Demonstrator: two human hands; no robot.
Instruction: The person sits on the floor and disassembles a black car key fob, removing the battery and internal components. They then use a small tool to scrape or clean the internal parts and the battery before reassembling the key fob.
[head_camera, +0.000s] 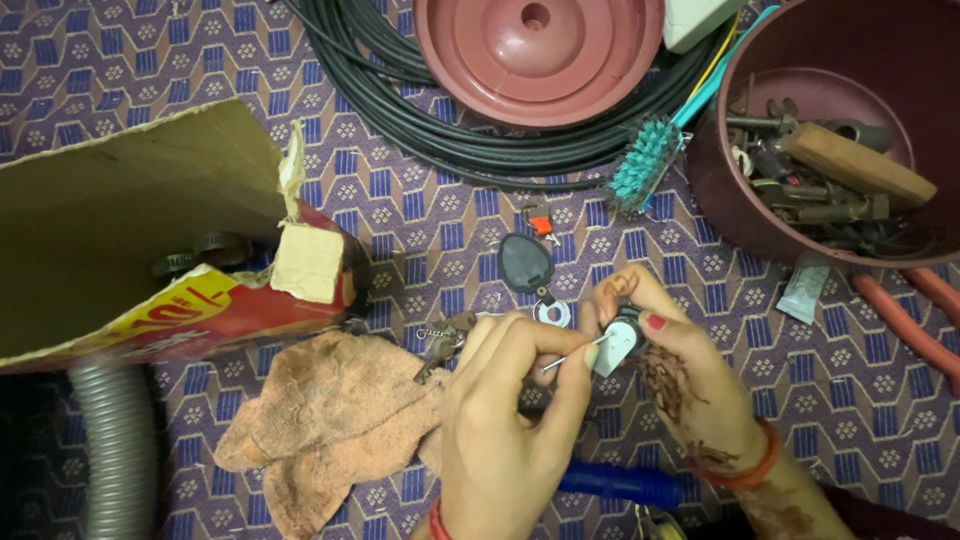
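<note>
Torn cardboard box (130, 220) at left of frame; maroon tub of tools (830, 130) at upper right; orange rag (330, 420) at lower centre; below centre, left hand (510, 430) clenched on thin metal pin (572, 357), tip at small white part (618, 342) pinched in right hand (680, 370); probing step, seemingly; next calling for steady aim
</note>
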